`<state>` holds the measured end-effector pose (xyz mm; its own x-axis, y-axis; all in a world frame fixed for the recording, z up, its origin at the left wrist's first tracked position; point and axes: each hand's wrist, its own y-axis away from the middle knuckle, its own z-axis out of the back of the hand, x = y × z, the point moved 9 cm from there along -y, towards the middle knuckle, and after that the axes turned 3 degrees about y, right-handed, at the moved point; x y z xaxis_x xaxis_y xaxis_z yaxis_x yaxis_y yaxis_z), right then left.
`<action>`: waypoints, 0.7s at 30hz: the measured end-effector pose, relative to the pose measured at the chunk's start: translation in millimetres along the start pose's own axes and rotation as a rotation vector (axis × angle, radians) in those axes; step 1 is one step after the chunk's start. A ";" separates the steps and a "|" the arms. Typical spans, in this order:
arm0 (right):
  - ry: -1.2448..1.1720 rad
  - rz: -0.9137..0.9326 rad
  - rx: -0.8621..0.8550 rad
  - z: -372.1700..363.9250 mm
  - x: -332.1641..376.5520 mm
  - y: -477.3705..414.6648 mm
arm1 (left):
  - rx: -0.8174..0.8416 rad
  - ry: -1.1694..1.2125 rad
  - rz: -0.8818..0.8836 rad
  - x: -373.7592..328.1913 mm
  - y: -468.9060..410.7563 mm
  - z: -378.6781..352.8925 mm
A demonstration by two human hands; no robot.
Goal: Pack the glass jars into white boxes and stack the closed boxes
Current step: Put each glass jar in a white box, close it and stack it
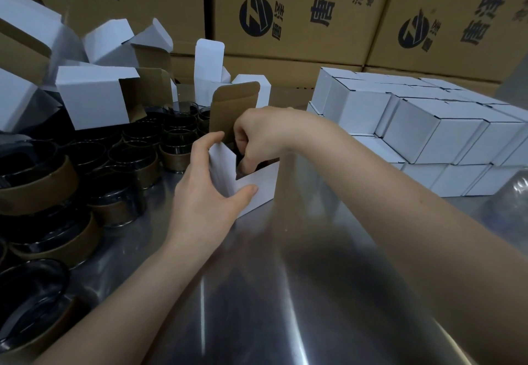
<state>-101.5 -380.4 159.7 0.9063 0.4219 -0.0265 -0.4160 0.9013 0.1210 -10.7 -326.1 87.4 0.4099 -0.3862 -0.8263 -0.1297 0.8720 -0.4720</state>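
The right hand point(254, 136) reaches straight down into the open white box point(251, 190), fingers curled on something dark, likely 1 jar; the left hand point(208, 190) grips the box's near-left corner.

- Both arms are bare all the way up as far as the shot goes, no sleeves showing anywhere
- left hand point(205, 193): no glove, no ring, no watch or band at the wrist
- right hand point(257, 136): same deal, bare, nothing on the wrist either
- fingers point(210, 139) look slim, nails short and plain where you can see them, no polish that I can make out
- right fingertips are curled out of sight, so can't say much about those
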 end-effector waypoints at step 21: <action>-1.185 -0.069 -0.683 -3.4 -68.6 30.0 | 0.126 0.038 0.061 -1.7 2.5 -8.8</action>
<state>-176.4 -382.1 161.8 0.3034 0.3496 0.8864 -0.0089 0.9313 -0.3642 -19.6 -325.9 84.8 0.3701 -0.3403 -0.8644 -0.0379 0.9242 -0.3801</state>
